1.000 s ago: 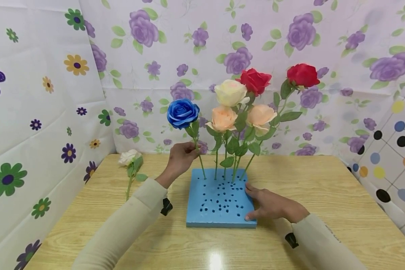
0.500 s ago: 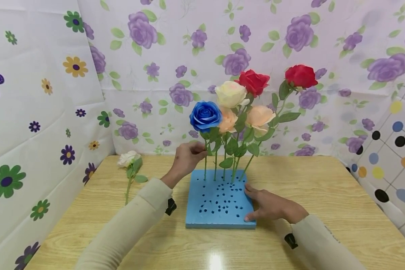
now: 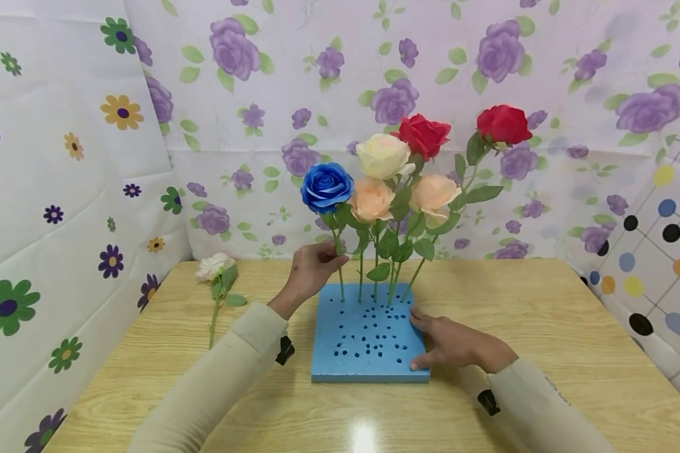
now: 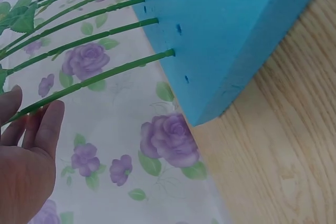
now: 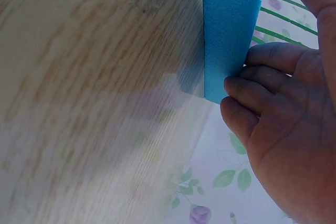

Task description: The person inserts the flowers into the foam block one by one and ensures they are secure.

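Observation:
A blue foam block point(image 3: 368, 358) full of holes lies on the wooden table point(image 3: 544, 327). Several roses stand in its far rows: a cream one point(image 3: 382, 156), two red point(image 3: 425, 134) and two peach point(image 3: 372, 199). My left hand point(image 3: 335, 257) pinches the stem of a blue rose point(image 3: 327, 187), whose foot sits in a hole at the block's far left. In the left wrist view that stem point(image 4: 105, 77) enters the foam point(image 4: 231, 30) beside my fingers point(image 4: 50, 124). My right hand point(image 3: 425, 340) holds the block's right edge, its fingers point(image 5: 262, 61) curled against the foam's side point(image 5: 231, 30).
A white rose point(image 3: 215, 265) lies on the table at the far left. Flower-printed sheets point(image 3: 260, 94) wall in the table behind and on the left, and a dotted sheet point(image 3: 657, 251) on the right.
The blue rose's head swung right toward the other roses, then eased back a little and now stands nearly upright. My left hand followed it. My right hand stayed on the block.

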The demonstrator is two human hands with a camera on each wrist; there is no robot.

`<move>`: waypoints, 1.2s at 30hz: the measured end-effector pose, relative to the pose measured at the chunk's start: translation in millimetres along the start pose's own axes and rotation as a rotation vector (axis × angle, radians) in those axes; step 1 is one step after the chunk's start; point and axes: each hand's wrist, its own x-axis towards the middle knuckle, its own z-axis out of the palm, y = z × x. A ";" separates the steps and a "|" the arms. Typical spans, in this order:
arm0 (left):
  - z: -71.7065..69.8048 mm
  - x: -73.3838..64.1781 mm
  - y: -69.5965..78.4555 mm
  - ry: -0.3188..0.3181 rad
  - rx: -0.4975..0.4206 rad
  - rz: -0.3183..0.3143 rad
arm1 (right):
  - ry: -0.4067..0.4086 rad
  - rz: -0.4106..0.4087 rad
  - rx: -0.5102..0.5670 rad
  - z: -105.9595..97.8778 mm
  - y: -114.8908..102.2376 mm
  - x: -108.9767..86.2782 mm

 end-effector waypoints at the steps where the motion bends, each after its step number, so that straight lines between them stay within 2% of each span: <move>1: -0.3 -0.6 -0.6 0.002 0.018 -0.002 | 0.000 0.001 0.001 0.1 0.1 0.2; 9: -3.7 -3.6 -5.4 0.034 0.148 -0.011 | 0.000 0.002 0.003 0.1 -1.4 -0.6; 22: -14.4 -8.8 -16.0 0.003 0.189 -0.033 | 0.001 0.004 0.001 -0.7 -1.3 -1.2; 26: -19.0 -10.9 -15.8 -0.008 0.152 -0.074 | 0.005 0.005 0.001 -0.9 -1.3 -1.3; 32: -26.5 -14.5 -17.4 -0.056 0.049 -0.239 | 0.001 0.001 0.010 -0.5 -0.7 -1.0; 36: -28.1 -16.2 -19.7 -0.057 -0.061 -0.248 | 0.005 -0.004 0.004 0.1 -0.4 -0.7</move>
